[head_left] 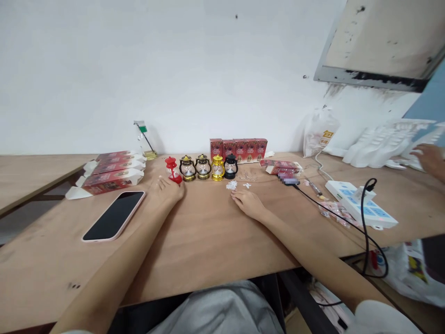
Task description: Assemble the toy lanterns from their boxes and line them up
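My left hand (pixel 164 191) is on the table at the left end of a row of miniature lanterns, its fingers curled at the base of a red lantern (pixel 171 163). That lantern leans slightly. Beside it stand two bronze-coloured lanterns (pixel 188 169), a gold lantern (pixel 218 169) and a black lantern (pixel 230 168). My right hand (pixel 247 202) lies low over the table, fingers stretched out towards a small heap of white pieces (pixel 231 184). Nothing shows in its grasp. Small clear bits (pixel 247 176) are scattered behind those pieces.
Red boxes (pixel 239 149) stand at the wall; open ones (pixel 113 178) lie left, near a phone (pixel 114 217) and a bottle (pixel 148 147). To the right are a power strip (pixel 361 204), black cable (pixel 327 208), white mouldings (pixel 378 144) and another person's hand (pixel 431 160).
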`<state>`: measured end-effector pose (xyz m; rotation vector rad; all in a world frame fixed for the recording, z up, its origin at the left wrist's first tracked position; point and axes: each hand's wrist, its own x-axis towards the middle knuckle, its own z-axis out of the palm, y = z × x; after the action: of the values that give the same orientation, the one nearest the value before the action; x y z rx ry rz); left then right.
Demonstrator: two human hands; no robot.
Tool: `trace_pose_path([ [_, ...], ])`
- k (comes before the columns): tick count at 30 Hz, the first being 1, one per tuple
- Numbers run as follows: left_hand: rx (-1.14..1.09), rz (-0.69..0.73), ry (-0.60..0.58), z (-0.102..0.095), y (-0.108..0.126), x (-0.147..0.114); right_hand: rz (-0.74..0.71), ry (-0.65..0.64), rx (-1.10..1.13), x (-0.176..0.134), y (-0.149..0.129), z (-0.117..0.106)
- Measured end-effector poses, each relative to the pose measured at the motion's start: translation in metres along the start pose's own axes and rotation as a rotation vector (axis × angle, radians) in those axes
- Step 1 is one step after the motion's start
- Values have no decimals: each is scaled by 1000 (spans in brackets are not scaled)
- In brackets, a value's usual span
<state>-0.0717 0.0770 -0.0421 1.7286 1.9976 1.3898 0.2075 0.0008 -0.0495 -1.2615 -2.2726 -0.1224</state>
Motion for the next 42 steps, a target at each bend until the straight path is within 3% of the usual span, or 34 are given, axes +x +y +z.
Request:
trace_pose_path([
  [2, 127, -1, -27, 4, -3, -17, -27, 63, -23, 0, 2, 1],
  [6, 605, 178, -217, -7, 0, -59, -27, 247, -39, 4, 4, 2],
  [12, 665, 487, -542, -27, 27, -92, -24, 402, -114, 46, 2, -29],
  [17, 660, 512, -614, -31, 38, -91, 17, 208, -330, 123, 13, -67],
  [21, 666, 509, -619, -32, 37, -90, 108, -33, -429, 167, 21, -69],
  [29, 650, 503, -613, -31, 37, -91, 121, -141, -399, 192, 16, -48],
  [42, 662, 490, -609, -32, 39, -93, 240, -273, -297, 226, 33, -26],
])
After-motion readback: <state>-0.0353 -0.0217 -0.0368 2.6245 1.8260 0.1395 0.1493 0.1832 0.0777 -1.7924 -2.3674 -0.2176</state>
